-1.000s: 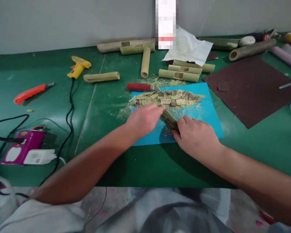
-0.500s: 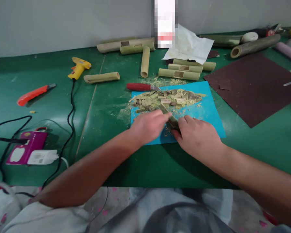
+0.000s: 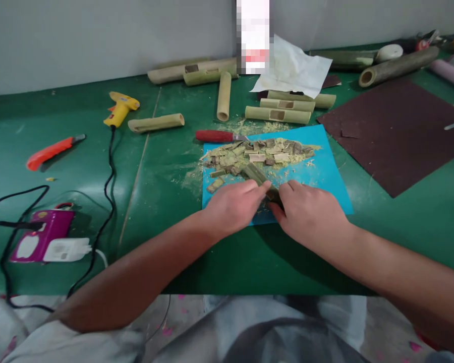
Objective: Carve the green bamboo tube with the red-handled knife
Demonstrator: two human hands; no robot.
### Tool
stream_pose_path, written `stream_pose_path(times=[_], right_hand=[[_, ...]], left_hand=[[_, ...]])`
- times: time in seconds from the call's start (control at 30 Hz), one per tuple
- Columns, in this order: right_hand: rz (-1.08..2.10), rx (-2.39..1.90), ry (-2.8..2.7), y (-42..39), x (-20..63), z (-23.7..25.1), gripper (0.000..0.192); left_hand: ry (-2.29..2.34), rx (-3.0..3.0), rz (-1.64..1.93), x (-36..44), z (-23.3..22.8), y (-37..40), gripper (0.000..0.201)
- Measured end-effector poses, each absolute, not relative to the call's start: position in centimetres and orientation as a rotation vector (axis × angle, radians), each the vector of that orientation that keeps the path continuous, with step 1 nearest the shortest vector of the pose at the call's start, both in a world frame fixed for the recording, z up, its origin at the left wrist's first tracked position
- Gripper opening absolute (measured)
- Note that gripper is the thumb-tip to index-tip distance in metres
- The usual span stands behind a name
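Observation:
A green-brown piece of bamboo tube point(image 3: 255, 172) lies slantwise between my hands, above a blue sheet point(image 3: 327, 174). My left hand point(image 3: 236, 201) is closed at its middle, fingers curled and pressed against it. Whether those fingers also pinch something small is hidden. The nearer end sits in my right hand point(image 3: 314, 212), which wraps around it with the thumb underneath. Just beyond the tube, a heap of bamboo chips and shavings point(image 3: 261, 151) covers the upper part of the sheet. A red-handled tool point(image 3: 215, 135) rests at the sheet's far left corner.
Cut bamboo tubes point(image 3: 278, 115) lie behind the sheet, beside white paper point(image 3: 291, 68). To the left are a yellow glue gun point(image 3: 120, 110), an orange utility knife point(image 3: 53, 151) and a purple power strip point(image 3: 41, 234) with cords. A dark brown sheet point(image 3: 397, 136) lies right.
My left hand has slid slightly toward my right hand along the bamboo, so more of the far end shows. My right hand stays nearly in place. The whole view has shifted a little.

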State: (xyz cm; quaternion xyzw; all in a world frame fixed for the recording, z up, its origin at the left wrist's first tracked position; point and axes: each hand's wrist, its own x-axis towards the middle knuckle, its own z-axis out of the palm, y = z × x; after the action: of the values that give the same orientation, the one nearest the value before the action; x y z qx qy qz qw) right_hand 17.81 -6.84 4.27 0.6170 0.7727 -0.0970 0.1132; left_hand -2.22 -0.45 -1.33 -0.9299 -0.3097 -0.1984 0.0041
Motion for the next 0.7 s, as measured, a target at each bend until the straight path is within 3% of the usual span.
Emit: stream_pose_path(times=[0.7], right_hand=[[-0.242,1.821,2.247,-6.68,17.75,4.54,0.028]], left_hand=[[-1.001,-2.906,-0.664,-2.47,-1.60,-0.23,0.050]])
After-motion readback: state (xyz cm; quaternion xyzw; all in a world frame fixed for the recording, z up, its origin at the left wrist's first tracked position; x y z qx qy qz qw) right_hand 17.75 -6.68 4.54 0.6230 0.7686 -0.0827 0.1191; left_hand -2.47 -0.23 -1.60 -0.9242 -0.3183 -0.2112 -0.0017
